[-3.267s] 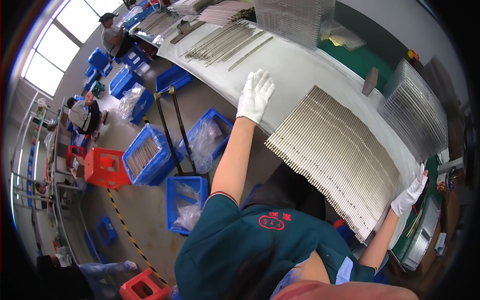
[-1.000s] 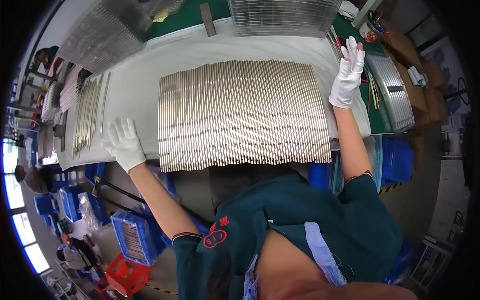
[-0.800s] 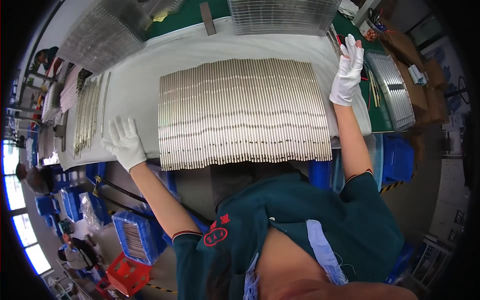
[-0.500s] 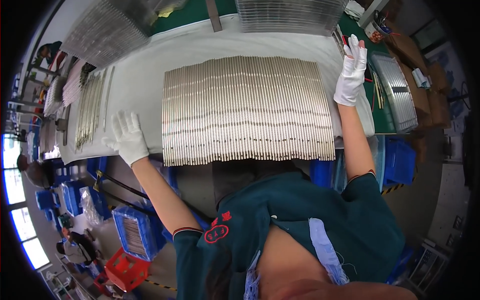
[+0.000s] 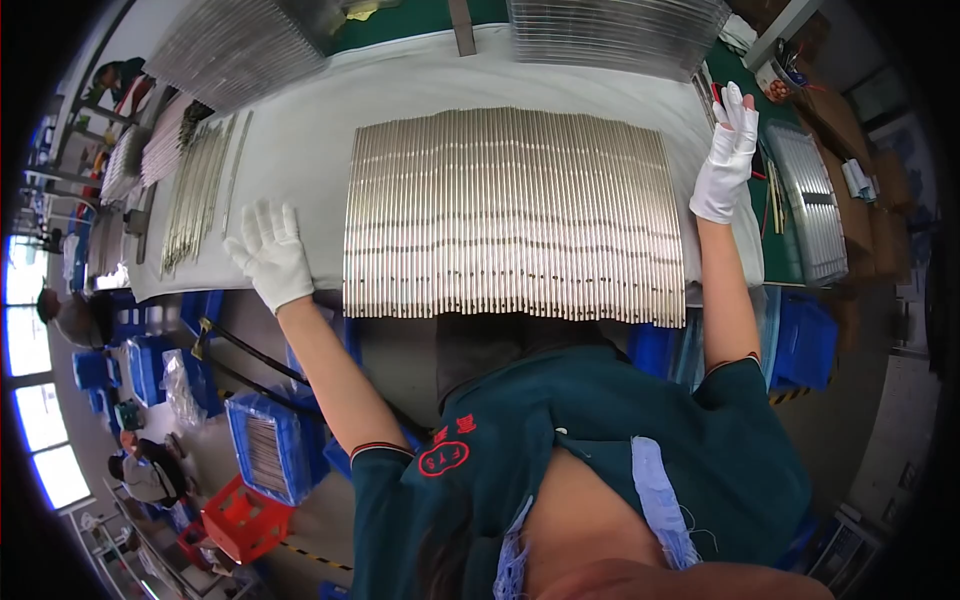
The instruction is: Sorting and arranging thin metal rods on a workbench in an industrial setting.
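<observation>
A wide row of slim silvery metal rods (image 5: 515,215) lies side by side on the white cloth (image 5: 420,80), their near ends at the table's front edge. Small dark holes run in a line near those ends. My left hand (image 5: 272,257), in a white glove, has its fingers spread over the cloth left of the row. It touches no rod. On the other side, my gloved right hand (image 5: 728,155) is raised with fingers stretched out, beyond the row's right edge. Some fingertips of that glove are bare. Neither hand holds anything.
More thin rods (image 5: 200,190) lie at the cloth's left end. Stacked clear plastic trays (image 5: 235,55) stand at the back left, and another stack (image 5: 615,30) at the back. A ribbed tray (image 5: 808,205) lies at the right. Blue crates (image 5: 270,450) and a red crate (image 5: 245,520) are on the floor.
The view has shifted a little, so the table, rods and both arms appear slightly further right. Both hands keep their spread pose, and the rods keep their arrangement.
</observation>
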The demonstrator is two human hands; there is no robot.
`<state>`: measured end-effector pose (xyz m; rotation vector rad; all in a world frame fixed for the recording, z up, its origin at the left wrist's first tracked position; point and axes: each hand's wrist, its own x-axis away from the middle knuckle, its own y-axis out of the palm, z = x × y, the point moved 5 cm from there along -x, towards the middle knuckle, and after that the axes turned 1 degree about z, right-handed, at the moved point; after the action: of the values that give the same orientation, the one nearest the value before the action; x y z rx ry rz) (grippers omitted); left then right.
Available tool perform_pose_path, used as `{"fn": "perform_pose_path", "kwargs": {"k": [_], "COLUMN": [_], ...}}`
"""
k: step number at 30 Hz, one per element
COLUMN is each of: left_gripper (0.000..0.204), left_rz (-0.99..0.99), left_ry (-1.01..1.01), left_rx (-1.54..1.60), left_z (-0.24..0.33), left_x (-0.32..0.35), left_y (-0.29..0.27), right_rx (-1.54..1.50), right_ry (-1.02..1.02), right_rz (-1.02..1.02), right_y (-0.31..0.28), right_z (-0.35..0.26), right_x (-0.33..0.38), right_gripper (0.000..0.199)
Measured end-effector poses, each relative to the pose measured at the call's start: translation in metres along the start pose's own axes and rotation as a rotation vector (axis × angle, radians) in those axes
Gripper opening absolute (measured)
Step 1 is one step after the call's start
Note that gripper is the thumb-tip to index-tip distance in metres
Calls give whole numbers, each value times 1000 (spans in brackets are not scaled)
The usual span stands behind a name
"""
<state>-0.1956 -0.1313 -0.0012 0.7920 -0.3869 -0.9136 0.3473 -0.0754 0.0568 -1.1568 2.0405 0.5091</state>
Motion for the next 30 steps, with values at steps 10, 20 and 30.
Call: {"fn": "perform_pose_path", "kwargs": {"k": [10, 20, 30], "left_gripper": [55, 53, 74], "left_rz": [-19, -3, -37], "left_ry": [-23, 4, -2], "left_rx": [8, -23, 4], "left_z": [-3, -5, -2], "left_x": [-1, 4, -2], "left_y": [5, 14, 4], "right_rx": [17, 77, 188], "right_ry": [-16, -56, -87], "right_rz": [-7, -23, 41], "right_y": [1, -5, -4], "right_z": [4, 10, 8], "right_x": [0, 0, -1], "right_gripper": [42, 44, 46]}}
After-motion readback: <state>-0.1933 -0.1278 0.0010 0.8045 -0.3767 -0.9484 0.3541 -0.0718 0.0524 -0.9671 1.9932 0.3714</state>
